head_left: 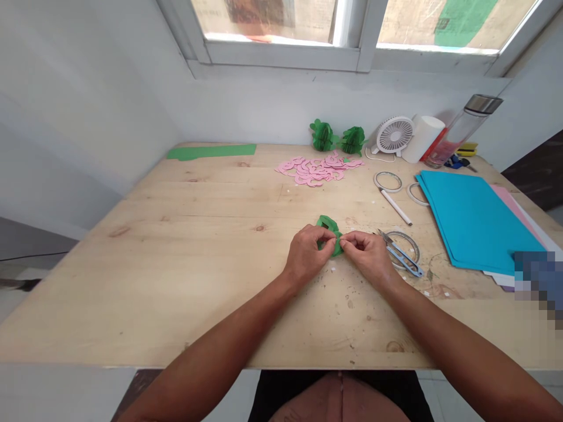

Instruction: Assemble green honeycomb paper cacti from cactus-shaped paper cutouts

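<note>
A small green paper piece point(328, 223) is between my two hands, over the middle of the wooden table point(197, 264). My left hand point(310, 249) pinches its near part with thumb and forefinger. From the other side, my right hand point(368, 253) pinches the same piece, fingertips almost touching those of the left. Part of the green paper is hidden behind the fingers. Just right of my right hand lie blue thread snips point(405, 259) on a roll of tape point(416, 246).
Pink paper cutouts point(314, 171) lie farther back, before two green folded-paper shapes point(323, 138). A green strip point(213, 152) is at back left. To the right are a pen point(396, 206), blue sheets point(479, 220), a fan point(394, 135) and a leaning bottle point(461, 129).
</note>
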### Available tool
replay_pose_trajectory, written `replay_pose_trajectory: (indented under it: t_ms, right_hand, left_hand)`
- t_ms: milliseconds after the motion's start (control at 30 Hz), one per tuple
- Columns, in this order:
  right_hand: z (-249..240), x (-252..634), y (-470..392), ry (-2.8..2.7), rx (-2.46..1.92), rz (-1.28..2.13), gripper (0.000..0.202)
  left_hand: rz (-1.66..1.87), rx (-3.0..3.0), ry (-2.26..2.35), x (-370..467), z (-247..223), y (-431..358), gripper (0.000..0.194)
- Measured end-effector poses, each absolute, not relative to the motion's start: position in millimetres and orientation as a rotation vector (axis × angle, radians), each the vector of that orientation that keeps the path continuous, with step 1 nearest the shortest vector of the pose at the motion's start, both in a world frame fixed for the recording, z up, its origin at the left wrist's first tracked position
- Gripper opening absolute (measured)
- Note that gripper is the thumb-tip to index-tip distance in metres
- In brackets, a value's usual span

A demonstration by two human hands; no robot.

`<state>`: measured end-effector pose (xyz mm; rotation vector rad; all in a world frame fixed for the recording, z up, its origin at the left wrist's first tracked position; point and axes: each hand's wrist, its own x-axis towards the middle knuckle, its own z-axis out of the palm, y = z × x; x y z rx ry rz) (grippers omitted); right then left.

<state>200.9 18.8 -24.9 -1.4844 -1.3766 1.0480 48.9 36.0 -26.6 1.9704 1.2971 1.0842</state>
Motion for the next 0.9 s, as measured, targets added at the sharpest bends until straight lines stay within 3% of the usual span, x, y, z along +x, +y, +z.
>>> replay_pose_trajectory:
  t_ms: [900]
  right_hand:
    - [-24.5, 200.4, 21.6, -1.170, -1.449, 1.222, 0.025]
  left_hand:
    - [1.075, 1.883, 1.195, 45.1, -26.5, 40.4, 0.012]
